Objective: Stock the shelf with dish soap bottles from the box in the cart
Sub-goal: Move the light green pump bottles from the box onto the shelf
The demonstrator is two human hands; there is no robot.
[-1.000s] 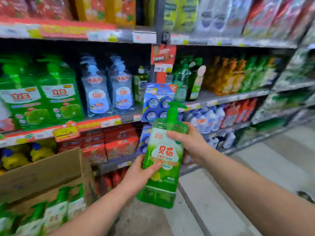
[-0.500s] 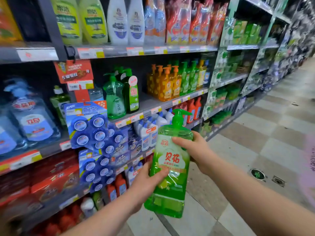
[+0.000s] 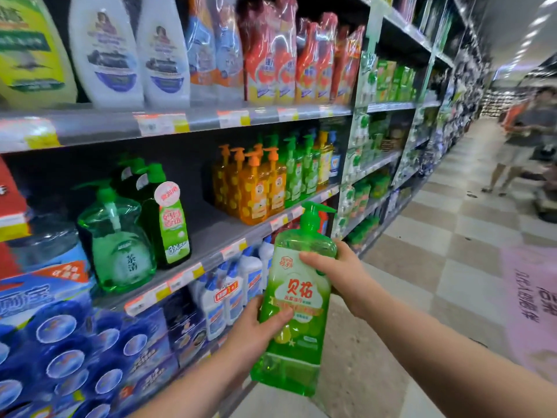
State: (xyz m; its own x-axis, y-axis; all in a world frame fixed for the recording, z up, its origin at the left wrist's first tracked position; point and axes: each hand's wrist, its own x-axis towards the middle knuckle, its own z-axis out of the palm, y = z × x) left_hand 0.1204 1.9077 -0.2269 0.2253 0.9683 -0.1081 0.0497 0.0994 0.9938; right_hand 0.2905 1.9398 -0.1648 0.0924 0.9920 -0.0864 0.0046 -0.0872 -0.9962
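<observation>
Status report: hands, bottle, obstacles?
Left hand, right hand: both holding green plastic pump bottle. Bottle near upright, before grey metal shelf. Bare shelf gap ahead, unobstructed.

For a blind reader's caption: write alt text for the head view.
Left hand and right hand grip a green soap bottle, pump up, before a store shelf. A bare stretch of shelf lies between green bottles and orange bottles.

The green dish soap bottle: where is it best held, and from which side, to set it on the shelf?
Hold the bottle by its wide body, not the thin pump neck. It is tall and nearly upright, so one hand from each side suits: left hand low, right hand near the shoulder.
</observation>
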